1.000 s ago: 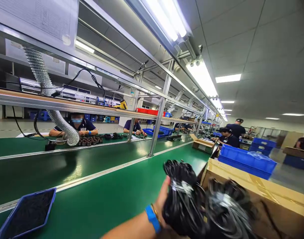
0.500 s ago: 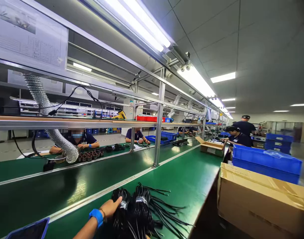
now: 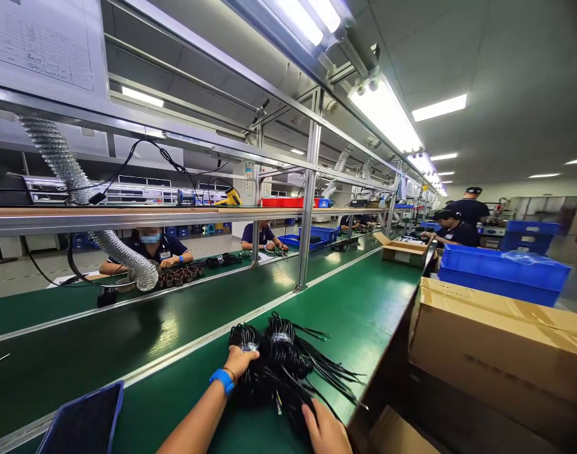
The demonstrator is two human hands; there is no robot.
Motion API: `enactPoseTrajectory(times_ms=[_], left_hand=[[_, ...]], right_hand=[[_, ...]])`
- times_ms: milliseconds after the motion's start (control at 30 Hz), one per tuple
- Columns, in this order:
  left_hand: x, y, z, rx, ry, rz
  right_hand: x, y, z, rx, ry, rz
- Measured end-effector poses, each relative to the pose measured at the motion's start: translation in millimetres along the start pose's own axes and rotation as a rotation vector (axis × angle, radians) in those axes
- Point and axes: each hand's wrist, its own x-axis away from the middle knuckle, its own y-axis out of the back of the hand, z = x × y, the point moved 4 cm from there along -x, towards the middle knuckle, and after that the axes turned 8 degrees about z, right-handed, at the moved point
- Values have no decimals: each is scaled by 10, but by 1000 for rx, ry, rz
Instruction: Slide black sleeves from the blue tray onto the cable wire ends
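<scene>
Two bundles of black cables lie side by side on the green bench top (image 3: 212, 384), each bound with a clear wrap round its coils. My left hand (image 3: 241, 362), with a blue band on its wrist, is closed round the left cable bundle (image 3: 244, 334) just below its wrap. Loose ends fan out to the right from the right cable bundle (image 3: 288, 353). At the bottom of the view my right hand (image 3: 326, 430) is closed on the near part of the black cables; its fingertips are partly hidden.
A dark blue tray (image 3: 82, 422) sits at lower left. Right of the bench stand a cardboard box (image 3: 496, 372) and blue crates (image 3: 501, 271). An open carton (image 3: 402, 249) rests farther along. A metal post (image 3: 309, 208) rises at the bench divider. Several people work beyond.
My right hand has come into view at the bottom, on the cables. The view has tilted down, and my left hand keeps its hold on the left bundle.
</scene>
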Motion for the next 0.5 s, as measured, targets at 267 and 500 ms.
enactPoseTrajectory(times_ms=[267,500], left_hand=[[-80,-41,9,143,13,-28],[-6,82,202,294,-73,55]], right_hand=[[-1005,67,453,-125,-53,52],[-1475,597,325,-80,-6,25]])
